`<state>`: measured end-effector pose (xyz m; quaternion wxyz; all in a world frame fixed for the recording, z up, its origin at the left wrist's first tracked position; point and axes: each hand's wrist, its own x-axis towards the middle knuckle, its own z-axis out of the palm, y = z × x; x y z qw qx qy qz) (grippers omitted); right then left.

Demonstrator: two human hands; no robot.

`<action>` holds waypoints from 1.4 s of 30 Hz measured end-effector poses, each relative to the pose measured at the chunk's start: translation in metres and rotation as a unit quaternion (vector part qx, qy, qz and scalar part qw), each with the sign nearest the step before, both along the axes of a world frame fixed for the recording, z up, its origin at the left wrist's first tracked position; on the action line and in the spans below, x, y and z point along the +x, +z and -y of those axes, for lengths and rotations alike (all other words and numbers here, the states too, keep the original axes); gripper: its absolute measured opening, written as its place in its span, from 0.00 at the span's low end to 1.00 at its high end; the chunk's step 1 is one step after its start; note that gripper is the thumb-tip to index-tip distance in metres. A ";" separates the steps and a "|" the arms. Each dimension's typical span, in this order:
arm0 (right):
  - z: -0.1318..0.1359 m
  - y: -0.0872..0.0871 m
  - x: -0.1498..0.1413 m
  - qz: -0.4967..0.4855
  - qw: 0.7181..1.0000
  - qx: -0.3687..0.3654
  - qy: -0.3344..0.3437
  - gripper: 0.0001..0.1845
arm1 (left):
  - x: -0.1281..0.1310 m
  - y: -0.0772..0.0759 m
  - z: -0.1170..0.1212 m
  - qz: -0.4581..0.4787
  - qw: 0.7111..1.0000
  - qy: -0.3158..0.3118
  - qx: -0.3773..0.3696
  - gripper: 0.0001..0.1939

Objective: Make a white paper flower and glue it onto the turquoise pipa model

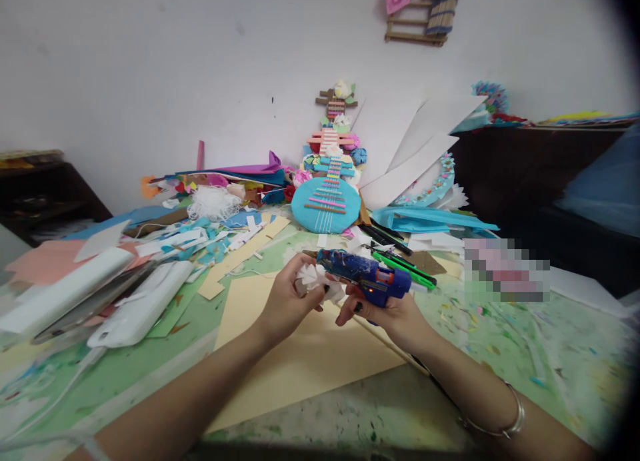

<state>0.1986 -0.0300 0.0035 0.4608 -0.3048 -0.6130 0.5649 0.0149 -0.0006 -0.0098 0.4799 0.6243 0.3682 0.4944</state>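
A: Counter [450, 328] first?
B: Littered; tan card [280, 354] near front edge, under the work.
A: Glue gun [367, 278]?
B: Gripped by right hand [395, 311], nozzle aimed left at flower.
A: Flower [315, 278]?
B: Pinched in left hand [287, 304], fingers closed, steadied above card.

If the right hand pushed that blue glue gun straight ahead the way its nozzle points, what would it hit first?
Most likely the white paper flower in the left hand. The right hand aims the blue glue gun leftward, nozzle almost at the flower, though exact depth is unclear.

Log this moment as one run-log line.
left hand: holds white paper flower | right hand: grips blue glue gun | nozzle at flower
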 end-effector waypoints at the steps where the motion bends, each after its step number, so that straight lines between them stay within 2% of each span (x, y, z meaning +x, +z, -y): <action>1: 0.000 0.000 0.000 -0.003 1.000 -0.002 0.002 0.15 | 0.000 0.000 0.000 0.000 1.000 0.002 -0.001 0.17; 12: 0.000 0.000 0.000 -0.006 1.000 0.006 0.014 0.16 | 0.002 0.003 0.003 0.017 1.000 0.005 0.015 0.22; 28: 0.002 0.003 0.000 0.015 1.000 0.006 -0.003 0.16 | 0.002 0.001 0.003 0.021 1.000 -0.003 0.013 0.21; 38: 0.003 0.003 -0.001 0.003 1.000 0.003 0.011 0.16 | 0.002 0.003 0.003 0.015 1.000 -0.001 0.003 0.19; 42: 0.004 0.004 0.001 -0.005 1.000 0.015 0.010 0.16 | 0.002 0.003 0.002 0.004 1.000 0.017 -0.014 0.18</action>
